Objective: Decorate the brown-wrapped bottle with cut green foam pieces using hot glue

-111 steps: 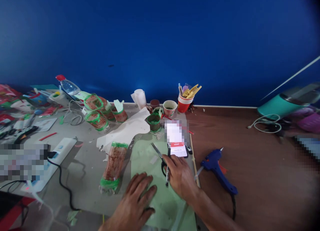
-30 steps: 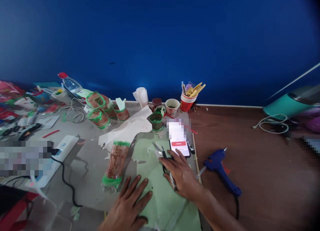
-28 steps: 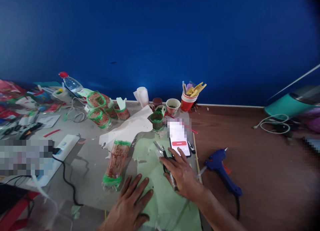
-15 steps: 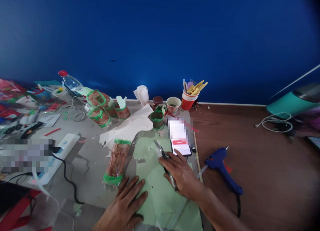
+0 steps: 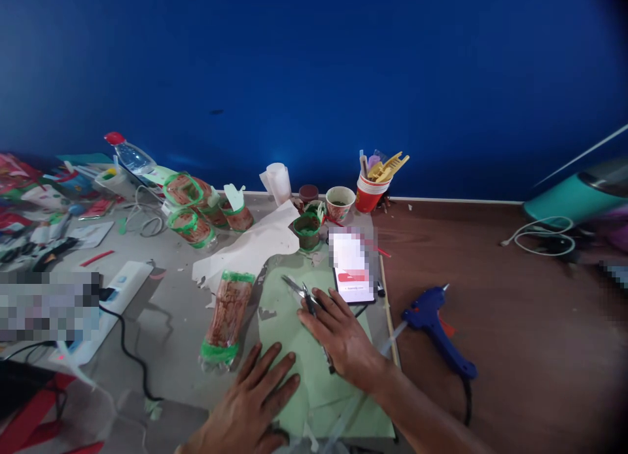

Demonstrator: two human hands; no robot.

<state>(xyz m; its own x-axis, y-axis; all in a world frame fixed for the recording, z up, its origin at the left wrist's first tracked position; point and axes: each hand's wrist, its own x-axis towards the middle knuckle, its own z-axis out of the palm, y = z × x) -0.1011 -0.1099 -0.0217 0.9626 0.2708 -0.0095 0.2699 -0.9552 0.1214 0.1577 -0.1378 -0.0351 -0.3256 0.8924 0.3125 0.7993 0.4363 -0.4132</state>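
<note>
My left hand (image 5: pixel 255 398) lies palm down at the near left of a pale green paper sheet (image 5: pixel 282 320), fingers spread and holding nothing. Over the same sheet, the fingers of my right hand (image 5: pixel 341 333) close from above on a slim dark pen (image 5: pixel 310 303), whose rear end shows below the hand. A pair of scissors (image 5: pixel 293 284) pokes out beside it, its blades pointing to the far left and its handles hidden under the hand. Just beyond my right fingers is a lit phone (image 5: pixel 354 271). A brown-painted plastic bottle piece with green ends (image 5: pixel 229 316) lies left of the sheet.
A blue glue gun (image 5: pixel 436 326) rests on the brown tabletop at right. Along the blue wall stand a red paper cup of tools (image 5: pixel 369 195), a patterned cup (image 5: pixel 339 205) and several painted containers (image 5: pixel 190 226). White cut paper (image 5: pixel 245 248), a power strip (image 5: pixel 115 310) and cables occupy the left.
My right hand has slid left with the pen, and the scissors have swung farther left. My left hand has shifted slightly right, fingers still spread.
</note>
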